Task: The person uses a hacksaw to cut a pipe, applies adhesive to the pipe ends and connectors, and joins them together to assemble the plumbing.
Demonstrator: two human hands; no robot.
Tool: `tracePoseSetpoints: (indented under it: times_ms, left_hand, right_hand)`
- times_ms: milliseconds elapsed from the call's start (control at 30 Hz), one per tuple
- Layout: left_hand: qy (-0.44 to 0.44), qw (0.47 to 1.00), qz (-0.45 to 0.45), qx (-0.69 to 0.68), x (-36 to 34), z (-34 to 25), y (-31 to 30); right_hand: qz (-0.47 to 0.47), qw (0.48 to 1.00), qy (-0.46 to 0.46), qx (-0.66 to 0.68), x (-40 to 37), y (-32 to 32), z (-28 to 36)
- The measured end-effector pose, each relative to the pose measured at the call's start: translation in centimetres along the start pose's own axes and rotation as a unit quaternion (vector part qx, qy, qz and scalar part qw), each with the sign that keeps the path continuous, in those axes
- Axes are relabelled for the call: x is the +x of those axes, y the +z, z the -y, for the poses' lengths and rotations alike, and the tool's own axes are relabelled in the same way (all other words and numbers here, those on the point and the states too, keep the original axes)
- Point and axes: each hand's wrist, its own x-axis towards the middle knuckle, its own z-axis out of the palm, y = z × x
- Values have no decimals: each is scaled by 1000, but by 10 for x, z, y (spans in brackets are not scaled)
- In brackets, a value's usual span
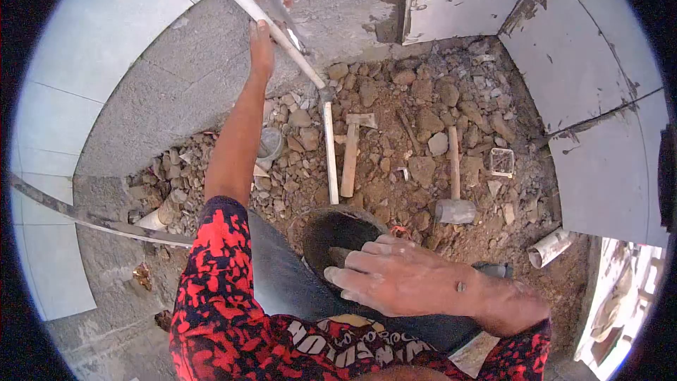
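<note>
A long white plastic pipe (293, 53) slants down from the upper left to a grey joint, and a second white length (330, 148) continues below it. My left hand (261, 53) is closed at the upper pipe near the rough wall, its fingers partly hidden behind the pipe. My right hand (395, 275), dusted grey, reaches over a dark bucket (307, 222) close to my body. Its fingers are bent together near a small grey-brown piece (338, 255) above the bucket's mouth; I cannot tell whether they grip it.
Rubble (423, 99) covers the ground. On it lie a wooden-handled hammer (350, 155), a mallet (455, 208), a small square frame (501, 162) and a plastic cup (270, 142). A pipe stub (551, 248) lies right. Pale tiles (606, 169) line the walls; a hose (106, 224) crosses left.
</note>
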Motion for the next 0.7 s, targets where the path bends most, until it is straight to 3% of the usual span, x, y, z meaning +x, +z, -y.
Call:
tracePoseSetpoints:
  times_ms: [167, 233, 333, 700]
  left_hand:
    - [-19, 1000, 11, -9, -1, -4, -2]
    - [-14, 998, -35, -42, 3, 6, -2]
    - [-39, 998, 8, -39, 9, 14, -18]
    - [-32, 999, 12, -42, 3, -6, -10]
  right_hand:
    - [-5, 1000, 2, -3, -2, 1, 2]
    - [-6, 1000, 6, 0, -3, 2, 3]
    - [-12, 1000, 8, -7, -4, 4, 4]
    - [0, 1000, -5, -31, -6, 0, 7]
